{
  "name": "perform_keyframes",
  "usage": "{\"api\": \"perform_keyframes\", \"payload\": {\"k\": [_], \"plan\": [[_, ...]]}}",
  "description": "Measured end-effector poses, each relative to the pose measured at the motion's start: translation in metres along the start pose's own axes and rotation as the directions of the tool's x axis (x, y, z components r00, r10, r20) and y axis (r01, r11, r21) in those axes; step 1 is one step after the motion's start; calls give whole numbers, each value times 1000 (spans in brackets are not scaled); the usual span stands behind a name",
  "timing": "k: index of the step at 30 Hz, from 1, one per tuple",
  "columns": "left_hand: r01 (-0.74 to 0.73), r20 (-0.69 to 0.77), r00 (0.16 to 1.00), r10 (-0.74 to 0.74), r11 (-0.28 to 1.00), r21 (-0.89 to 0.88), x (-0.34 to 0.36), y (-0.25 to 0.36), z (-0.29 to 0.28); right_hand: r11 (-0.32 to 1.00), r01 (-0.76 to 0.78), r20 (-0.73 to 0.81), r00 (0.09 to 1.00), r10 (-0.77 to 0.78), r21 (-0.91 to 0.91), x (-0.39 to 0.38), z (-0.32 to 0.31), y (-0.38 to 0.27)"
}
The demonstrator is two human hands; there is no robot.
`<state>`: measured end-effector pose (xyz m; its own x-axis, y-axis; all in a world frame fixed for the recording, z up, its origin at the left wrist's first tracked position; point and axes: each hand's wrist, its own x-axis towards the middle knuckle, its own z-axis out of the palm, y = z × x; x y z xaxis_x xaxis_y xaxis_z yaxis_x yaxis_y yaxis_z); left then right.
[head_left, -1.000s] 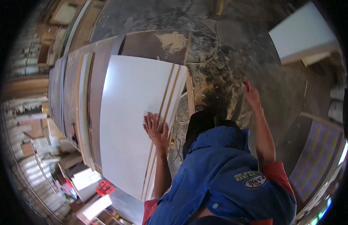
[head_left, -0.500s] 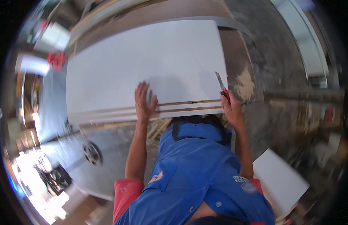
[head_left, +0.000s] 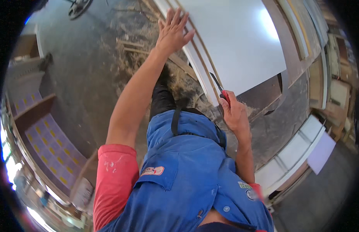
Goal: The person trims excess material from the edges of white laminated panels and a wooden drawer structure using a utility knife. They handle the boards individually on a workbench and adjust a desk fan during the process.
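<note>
White panels [head_left: 241, 46] lie stacked with stepped edges, brown strips showing between the layers. My left hand [head_left: 172, 33] rests on these edges near the top of the view, fingers spread and holding nothing. In my right hand [head_left: 236, 114] is a utility knife [head_left: 225, 95] with a red and black handle. Its long blade is out and points up and to the left, over the near corner of the stack. From this view I cannot tell whether the blade touches the panel.
Wood strips and shavings [head_left: 137, 58] litter the floor left of the stack. A brown open cabinet [head_left: 52, 102] holding a sheet with yellow marks stands at left. White framed panels [head_left: 293, 149] lie at right, and a wheel [head_left: 79, 7] shows at upper left.
The view has turned, so the stack now runs toward the upper right. My left hand has come down onto the panel edges with fingers spread. The knife stays in my right hand.
</note>
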<state>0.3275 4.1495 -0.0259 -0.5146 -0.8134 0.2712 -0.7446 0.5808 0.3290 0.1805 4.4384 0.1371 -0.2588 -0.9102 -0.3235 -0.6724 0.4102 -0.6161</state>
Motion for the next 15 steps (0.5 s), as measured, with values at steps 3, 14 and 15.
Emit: {"api": "perform_keyframes", "payload": {"k": [3, 14, 15], "plan": [[62, 163, 985, -61, 998, 3, 10, 16, -28, 987, 3, 49, 999, 5, -162, -20, -2, 8], [184, 338, 935, -109, 963, -198, 7, 15, -53, 867, -38, 130, 985, 117, -496, -34, 31, -9], [190, 326, 938, -116, 960, -205, 8, 15, -52, 841, -43, 122, 984, 129, -539, -34, 34, -8]]}}
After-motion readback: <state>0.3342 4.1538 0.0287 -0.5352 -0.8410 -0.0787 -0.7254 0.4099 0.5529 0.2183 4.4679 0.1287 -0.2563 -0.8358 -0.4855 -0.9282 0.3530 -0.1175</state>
